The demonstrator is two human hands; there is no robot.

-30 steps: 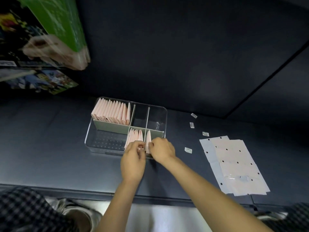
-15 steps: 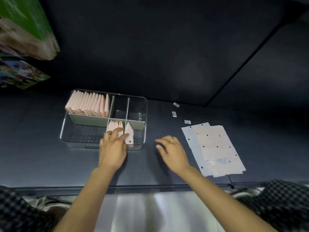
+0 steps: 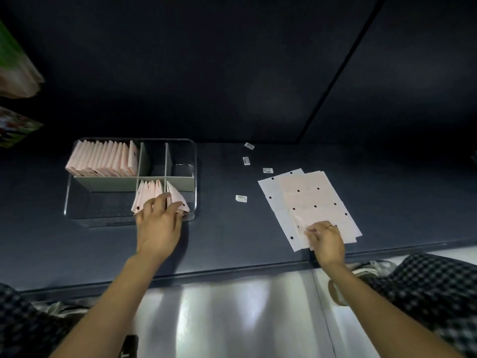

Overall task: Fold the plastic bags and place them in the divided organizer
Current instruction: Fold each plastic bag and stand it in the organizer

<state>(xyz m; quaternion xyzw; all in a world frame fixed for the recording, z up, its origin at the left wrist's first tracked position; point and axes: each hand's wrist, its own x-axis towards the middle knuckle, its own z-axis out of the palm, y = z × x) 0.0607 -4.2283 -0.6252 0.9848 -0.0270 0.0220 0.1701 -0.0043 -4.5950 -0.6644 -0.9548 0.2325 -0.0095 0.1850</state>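
A: What is laid out here, biggest thing first?

B: A dark blue counter (image 3: 232, 236). On its left sits a clear divided organizer (image 3: 195, 177). Its far-left compartment is packed with upright folded pink bags (image 3: 103, 160); a near compartment holds a shorter row of folded bags (image 3: 148, 192). To the right, well apart, lies a fanned stack of flat plastic bags (image 3: 307, 195) with dark dots. A few small white labels (image 3: 241, 198) lie scattered between.

A: And the hands?

B: The left hand (image 3: 158, 226) rests with fingers spread and relaxed against the short row, gripping nothing. The right hand (image 3: 325, 237) pinches the near corner of the top flat bag, lifting it slightly.

A: What might go wrong?

B: In my judgement, thin sheets cling, so the pinch could drag up two at once or skew the stack. If the left hand lets go, the loosely leaning row might flop over. A stray label could also get folded in.
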